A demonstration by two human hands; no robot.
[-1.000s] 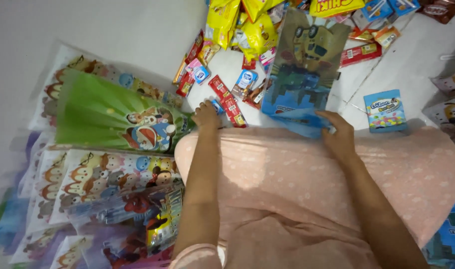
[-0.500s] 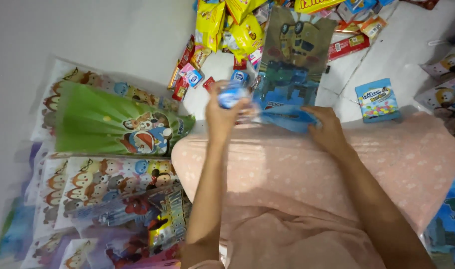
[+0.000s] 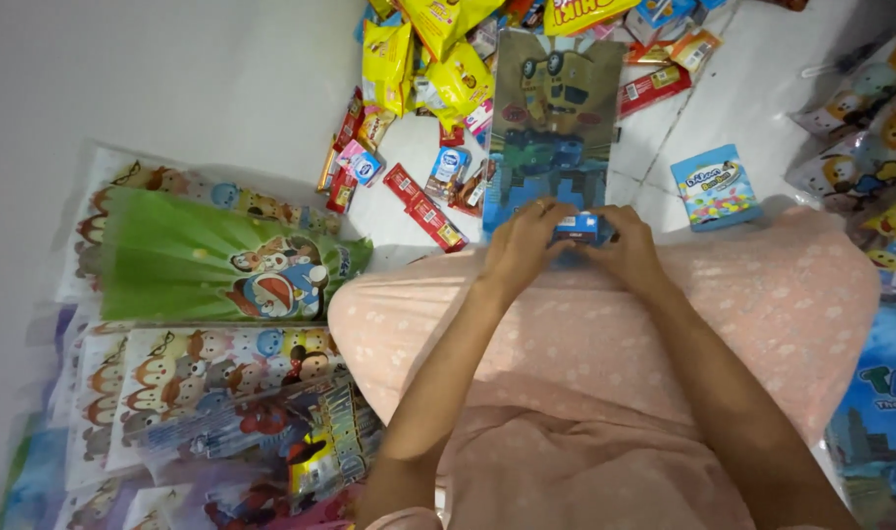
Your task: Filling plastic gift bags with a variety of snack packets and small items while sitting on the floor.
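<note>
While seated on the white tiled floor [image 3: 222, 79] with a pink dotted skirt [image 3: 664, 324] drawn over the knees, both hands meeting just past the knee line. Left hand [image 3: 522, 250] and right hand [image 3: 630, 250] closed around a small blue rectangular snack carton [image 3: 578, 228], fingers [image 3: 541, 218] curled in from either side and pinching it at the mouth of a tall glossy goodie bag printed with cartoon vehicles [image 3: 556, 108]. Whether the carton has entered the bag or only rests against its lower edge: cannot tell, since the hands hide the opening.

Toward the floor's left edge, a fanned stack of clear cartoon-printed bags [image 3: 173, 383], topped by a green cartoon-cat bag [image 3: 203, 265]. Just right of the hands, a light blue square candy box [image 3: 715, 186], lying apart from everything else. Farther on, near the far edge, thin red wrapped bars [image 3: 423, 208] and yellow crinkled snack packets [image 3: 448, 69] in a loose heap.

Likely trouble: thin film folding shut under the push, leaving the carton to slide off onto the skirt; or the bag skidding away on smooth tile, as nothing visibly pins its far end.
</note>
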